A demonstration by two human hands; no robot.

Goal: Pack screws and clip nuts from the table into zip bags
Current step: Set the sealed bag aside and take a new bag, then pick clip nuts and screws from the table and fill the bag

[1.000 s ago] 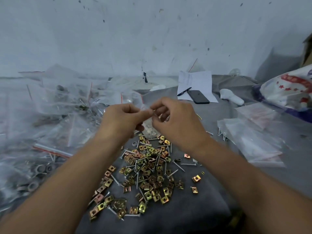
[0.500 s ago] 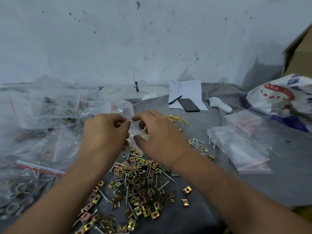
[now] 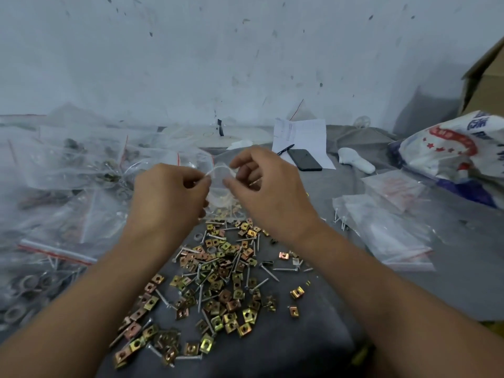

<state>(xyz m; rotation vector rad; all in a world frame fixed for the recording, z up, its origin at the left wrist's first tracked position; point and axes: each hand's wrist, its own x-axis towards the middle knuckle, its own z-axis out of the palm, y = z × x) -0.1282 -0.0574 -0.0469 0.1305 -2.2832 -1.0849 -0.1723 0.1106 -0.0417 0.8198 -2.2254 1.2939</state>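
Fingertips of the left hand [image 3: 166, 197] and right hand [image 3: 268, 186] pinch opposite sides of a small clear zip bag [image 3: 221, 186], its mouth seemingly pulled apart, held over the far edge of the pile of clip nuts [image 3: 218, 290] and screws [image 3: 268, 272] on the grey table [image 3: 313, 336].
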